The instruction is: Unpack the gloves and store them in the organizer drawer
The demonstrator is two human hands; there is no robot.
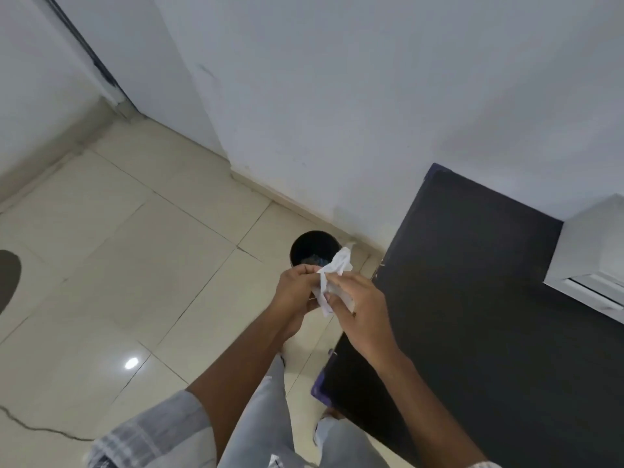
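Note:
A crumpled white wrapper (334, 271) is held between both hands at the middle of the head view. My left hand (297, 292) pinches its left side and my right hand (358, 305) grips its lower right part. The hands hover just in front of and above a black bin (314, 246) standing on the floor by the wall. Something bluish lies inside the bin. No gloves and no organizer drawer can be made out.
A black table (489, 298) fills the right side, its corner close to my right hand. A white appliance (594, 251) sits on it at the far right. Beige floor tiles (135, 265) spread to the left, white walls behind.

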